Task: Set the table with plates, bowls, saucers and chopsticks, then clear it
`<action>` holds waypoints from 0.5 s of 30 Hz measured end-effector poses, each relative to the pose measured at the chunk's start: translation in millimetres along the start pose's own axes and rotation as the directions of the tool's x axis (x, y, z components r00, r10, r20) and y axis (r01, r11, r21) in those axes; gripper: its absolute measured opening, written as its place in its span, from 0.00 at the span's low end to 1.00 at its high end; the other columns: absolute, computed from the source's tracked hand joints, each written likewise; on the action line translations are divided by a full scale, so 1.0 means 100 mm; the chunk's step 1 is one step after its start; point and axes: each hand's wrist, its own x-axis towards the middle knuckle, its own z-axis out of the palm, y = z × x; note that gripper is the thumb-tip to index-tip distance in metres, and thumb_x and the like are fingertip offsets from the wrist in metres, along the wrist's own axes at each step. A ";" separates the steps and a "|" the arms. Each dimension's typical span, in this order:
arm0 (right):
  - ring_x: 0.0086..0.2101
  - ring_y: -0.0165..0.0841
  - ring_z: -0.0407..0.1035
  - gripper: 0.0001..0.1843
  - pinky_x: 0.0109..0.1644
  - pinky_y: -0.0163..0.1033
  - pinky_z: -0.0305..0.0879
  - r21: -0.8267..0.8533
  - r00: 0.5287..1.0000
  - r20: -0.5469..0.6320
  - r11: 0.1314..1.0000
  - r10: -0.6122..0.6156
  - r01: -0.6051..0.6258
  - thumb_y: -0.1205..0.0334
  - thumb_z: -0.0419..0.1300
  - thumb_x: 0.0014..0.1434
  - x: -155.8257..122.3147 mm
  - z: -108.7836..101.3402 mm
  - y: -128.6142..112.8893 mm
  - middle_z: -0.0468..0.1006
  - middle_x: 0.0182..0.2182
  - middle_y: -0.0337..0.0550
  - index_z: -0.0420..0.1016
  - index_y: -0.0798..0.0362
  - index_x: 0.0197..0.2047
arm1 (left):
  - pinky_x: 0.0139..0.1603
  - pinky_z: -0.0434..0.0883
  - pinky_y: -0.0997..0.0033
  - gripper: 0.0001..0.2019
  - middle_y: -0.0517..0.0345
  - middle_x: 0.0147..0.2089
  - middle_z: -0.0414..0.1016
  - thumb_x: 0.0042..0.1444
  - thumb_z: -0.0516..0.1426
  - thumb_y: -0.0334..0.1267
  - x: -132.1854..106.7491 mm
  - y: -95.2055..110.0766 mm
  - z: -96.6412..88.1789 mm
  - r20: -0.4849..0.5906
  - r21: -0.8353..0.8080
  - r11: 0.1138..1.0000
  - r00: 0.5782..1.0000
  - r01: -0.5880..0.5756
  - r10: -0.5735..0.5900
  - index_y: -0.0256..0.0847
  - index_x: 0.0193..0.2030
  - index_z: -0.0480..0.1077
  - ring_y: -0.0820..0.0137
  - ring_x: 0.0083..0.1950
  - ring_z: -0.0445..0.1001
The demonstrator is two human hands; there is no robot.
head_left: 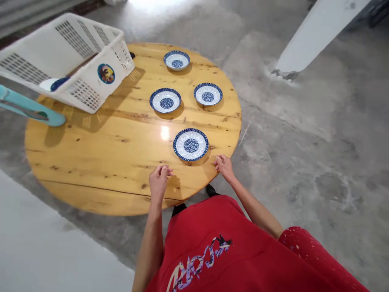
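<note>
Several blue-and-white patterned plates lie on a round wooden table [91, 162]. The nearest plate [191, 144] sits by the front edge, two more [165, 100] [208, 93] lie behind it, and one [176, 60] is at the far side. My left hand [159, 180] hovers over the table's front edge, left of the nearest plate, fingers curled together with nothing visible in them. My right hand [224, 166] rests at the table's rim just right of that plate, fingers loosely bent, holding nothing.
A white slatted plastic basket [67, 61] sits tilted on the table's far left, with another plate [54, 84] inside. A turquoise chair part [30, 109] juts in at the left. Concrete floor surrounds the table; a white slanted beam [316, 36] stands at the upper right.
</note>
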 end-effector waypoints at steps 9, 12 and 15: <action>0.18 0.29 0.66 0.21 0.19 0.33 0.60 0.150 0.967 -0.201 0.980 0.156 -0.127 0.43 0.53 0.55 -0.59 0.72 -0.09 0.76 0.25 0.40 0.70 0.53 0.38 | 0.29 0.70 0.72 0.13 0.54 0.31 0.81 0.54 0.53 0.48 0.49 -0.26 -0.72 0.217 0.070 0.997 0.976 -0.036 0.020 0.41 0.35 0.73 0.67 0.29 0.78; 0.18 0.30 0.66 0.23 0.18 0.34 0.60 0.157 0.949 -0.258 0.977 0.179 -0.142 0.41 0.53 0.54 -0.72 0.86 -0.13 0.76 0.26 0.40 0.71 0.53 0.39 | 0.28 0.68 0.72 0.13 0.55 0.31 0.80 0.56 0.53 0.48 0.66 -0.27 -0.68 0.360 0.099 0.990 0.931 -0.098 0.056 0.42 0.33 0.72 0.67 0.29 0.78; 0.19 0.31 0.68 0.23 0.19 0.34 0.60 0.152 0.938 -0.294 0.978 0.182 -0.142 0.42 0.55 0.54 -0.73 0.89 -0.19 0.77 0.26 0.41 0.71 0.54 0.40 | 0.29 0.68 0.71 0.13 0.55 0.32 0.80 0.58 0.52 0.48 0.82 -0.21 -0.50 0.463 0.117 0.981 0.882 -0.153 0.082 0.42 0.33 0.71 0.66 0.29 0.79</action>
